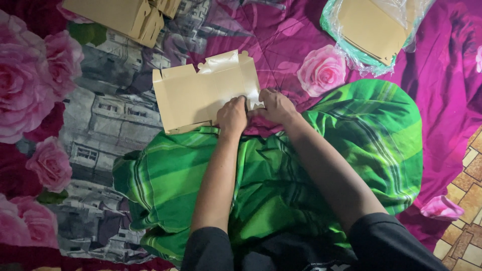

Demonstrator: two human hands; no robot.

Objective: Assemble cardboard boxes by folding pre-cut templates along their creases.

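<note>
Single head view, steeply downward, close over lap.

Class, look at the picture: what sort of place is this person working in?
Probably a home, on the floor. A flowered pink sheet is spread over floor tiles, and both hands fold a flat brown cardboard box there.

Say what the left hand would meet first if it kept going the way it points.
The left hand points up the picture, fingers already on the flat brown cardboard box. Going on, it would slide over that box first, then reach the flowered bedsheet beyond. Depth is hard to judge from above.
</note>
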